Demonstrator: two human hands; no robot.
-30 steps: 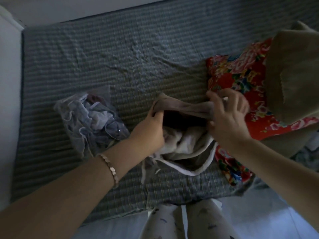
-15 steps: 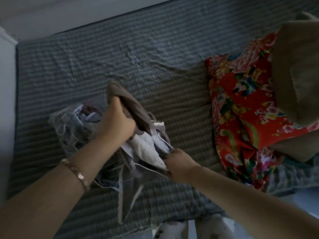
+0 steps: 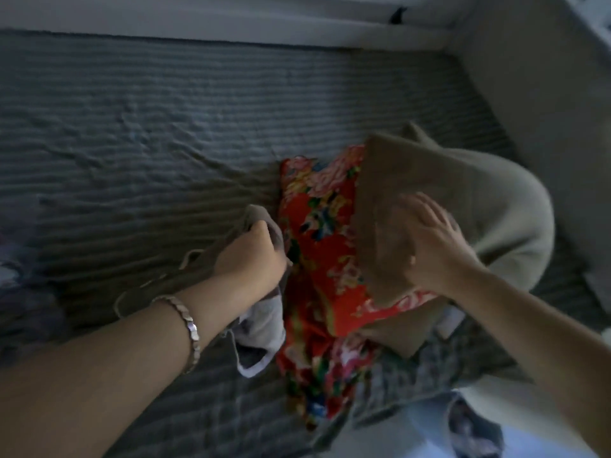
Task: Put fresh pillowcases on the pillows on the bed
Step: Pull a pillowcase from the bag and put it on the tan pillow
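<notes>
At the near edge of the bed, a left forearm with a silver bracelet is seen reaching in. A red floral cloth is draped over that edge just to its right. A little farther in, a bunched grey pillowcase with a pale hem is gripped in the left hand, whose fingers are curled tightly round the fabric. It is held touching the floral cloth's left side. The right hand is laid flat, fingers spread, on a tan pillow that lies over the floral cloth near the bed's right edge. Its outline is blurred. Beyond the two hands, which are kept apart, a wrinkled grey striped sheet is spread to the far edge.
</notes>
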